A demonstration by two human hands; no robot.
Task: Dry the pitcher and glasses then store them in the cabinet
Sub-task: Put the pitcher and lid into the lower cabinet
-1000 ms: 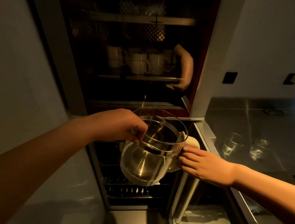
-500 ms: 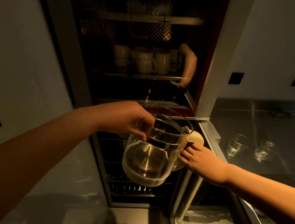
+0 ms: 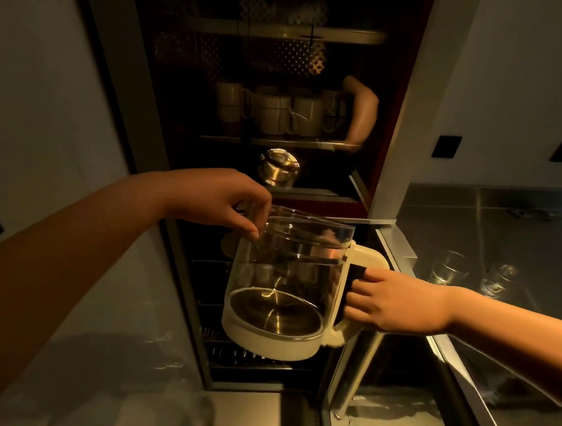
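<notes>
Cabinet interior dim, indistinct

— Where's the pitcher?
— Held in the air between both hands, clear body, cream base and handle, tipped a little so its metal bottom shows.
— And the glasses?
— Two, glass one and glass two, on the surface beyond the right hand, side by side, probably upright; too dim to tell.
— The cabinet?
— Open, past the left hand.
</notes>
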